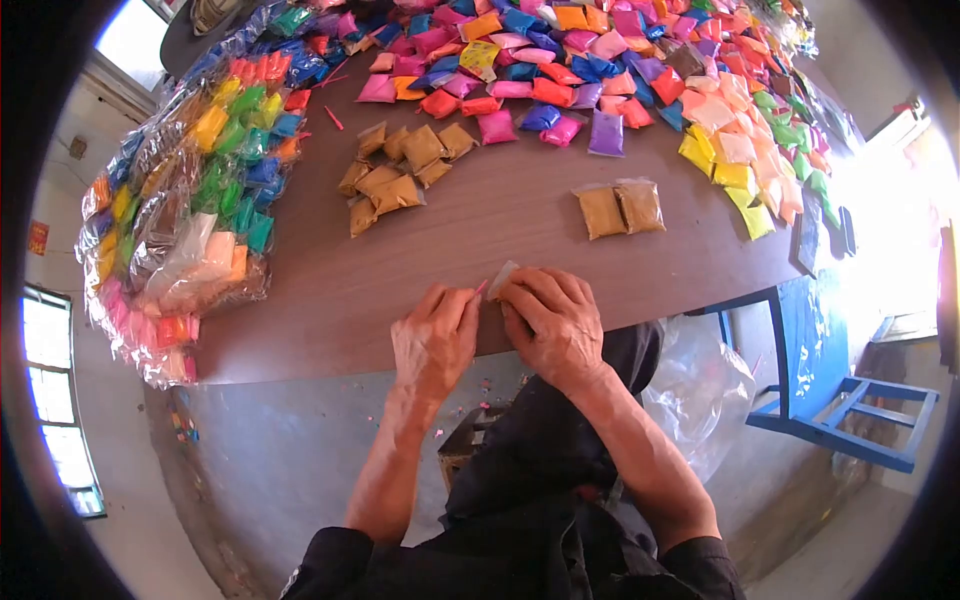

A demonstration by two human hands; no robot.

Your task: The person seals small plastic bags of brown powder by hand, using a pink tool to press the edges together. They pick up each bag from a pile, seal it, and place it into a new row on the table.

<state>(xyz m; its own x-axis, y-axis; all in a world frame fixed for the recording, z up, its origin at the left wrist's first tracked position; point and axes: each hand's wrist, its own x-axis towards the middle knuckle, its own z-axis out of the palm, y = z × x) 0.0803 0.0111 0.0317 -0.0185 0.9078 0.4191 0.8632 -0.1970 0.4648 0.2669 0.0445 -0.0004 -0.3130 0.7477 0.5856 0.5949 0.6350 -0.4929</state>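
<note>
In the head view, the person's hands meet close to the near edge of the brown table (350,290), probably because small work is easiest to see and steady right in front of the body. The left hand (435,330) has its thumb and forefinger pinched together on what looks like a thin pink strip (481,288), its other fingers curled in. The right hand (553,318) bends over a translucent plastic piece (503,277), fingertips pressing down on it from above, perhaps to stop it sliding; most of it is hidden, so whether it is filled I cannot tell. The strip and the plastic lie between the two hands, just beside each other. Farther out, toward the right, a pair of brown packets (620,207) lies flat, side by side and touching, the neatness suggesting they were set apart on purpose. Toward the left, a loose heap of brown packets (400,175) sits overlapping, seemingly within easy reach. Beyond them spreads a pile of multicoloured packets (540,75), and clear bags of coloured packets (205,200) line the left side, an arrangement that seems to leave the near tabletop for handwork.
</note>
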